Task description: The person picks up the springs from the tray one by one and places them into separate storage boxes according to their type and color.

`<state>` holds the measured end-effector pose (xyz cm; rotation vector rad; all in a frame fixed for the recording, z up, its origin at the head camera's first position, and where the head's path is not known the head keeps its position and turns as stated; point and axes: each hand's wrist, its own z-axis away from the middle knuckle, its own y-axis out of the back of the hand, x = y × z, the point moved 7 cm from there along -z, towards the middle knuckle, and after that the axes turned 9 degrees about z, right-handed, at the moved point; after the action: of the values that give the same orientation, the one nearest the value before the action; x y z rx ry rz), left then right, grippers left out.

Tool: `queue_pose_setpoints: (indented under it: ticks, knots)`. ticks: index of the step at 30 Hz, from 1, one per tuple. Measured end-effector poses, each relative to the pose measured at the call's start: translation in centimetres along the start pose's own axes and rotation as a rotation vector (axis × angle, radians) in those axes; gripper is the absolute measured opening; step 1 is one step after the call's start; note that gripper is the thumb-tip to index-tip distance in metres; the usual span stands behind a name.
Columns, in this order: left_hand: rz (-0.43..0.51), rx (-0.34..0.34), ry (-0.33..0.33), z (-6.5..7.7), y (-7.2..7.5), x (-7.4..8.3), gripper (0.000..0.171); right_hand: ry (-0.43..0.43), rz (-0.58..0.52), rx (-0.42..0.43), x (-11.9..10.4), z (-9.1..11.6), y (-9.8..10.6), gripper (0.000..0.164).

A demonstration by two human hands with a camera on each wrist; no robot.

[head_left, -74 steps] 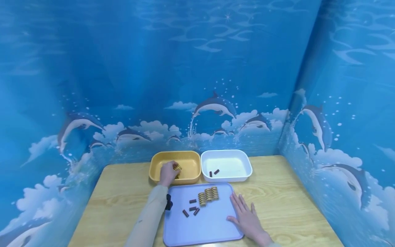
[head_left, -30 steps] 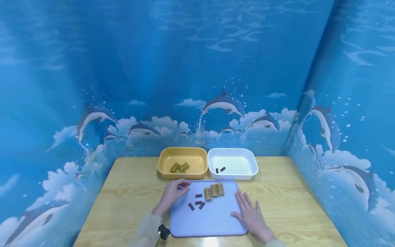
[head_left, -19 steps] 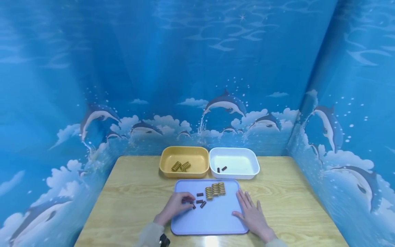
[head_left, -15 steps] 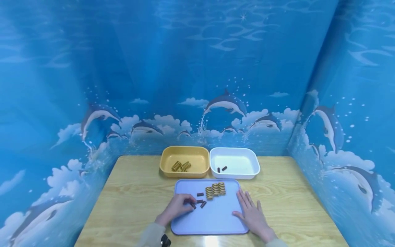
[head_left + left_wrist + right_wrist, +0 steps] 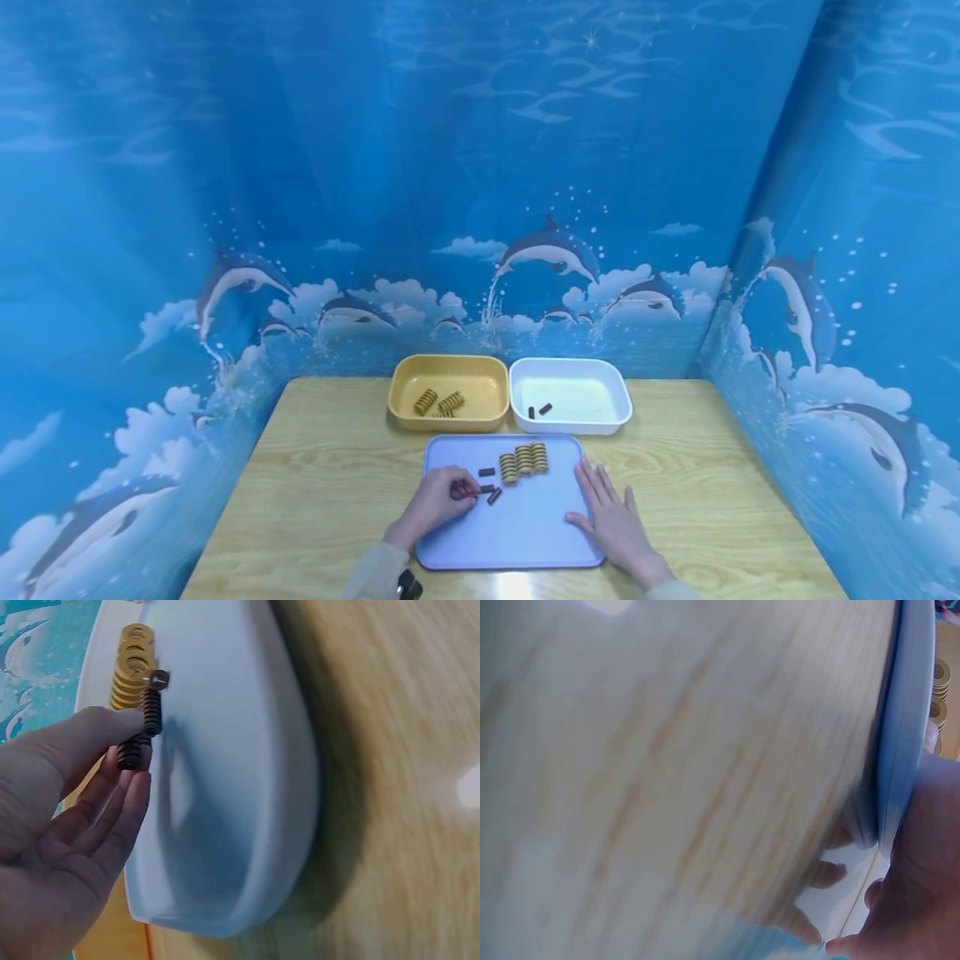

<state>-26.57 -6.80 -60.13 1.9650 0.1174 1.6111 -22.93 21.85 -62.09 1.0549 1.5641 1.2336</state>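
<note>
Over lavender rectangular plastic tray (image 5: pixel 525 546), left hand (image 5: pixel 437 500) pinches dark metal coil spring (image 5: pixel 129 756): likely light, springy lengthwise, best held round middle. Right hand (image 5: pixel 617 529) spread at tray's edge.

A small dark coil spring (image 5: pixel 129 754), tightly wound, is pinched between the thumb and fingers of the left hand (image 5: pixel 444 498), over the left half of the tray (image 5: pixel 517 542). The tray, pale lilac-blue and round-cornered, lies flat, touched along its right edge by the right hand (image 5: pixel 618 527). Three loose dark springs (image 5: pixel 487 472) lie just right of the pinched one
</note>
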Motion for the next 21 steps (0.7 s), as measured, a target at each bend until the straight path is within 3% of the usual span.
queue_pose_setpoints:
  ticks: [5,21]
  knots:
    - [0.003,0.063,0.01,-0.2,0.9,0.5,0.019,0.005,0.0,0.009,-0.1,0.0,0.2,0.081]
    - [0.0,0.124,-0.026,-0.7,2.5,1.6,0.017,0.004,0.004,0.008,-0.1,0.2,0.2,0.081]
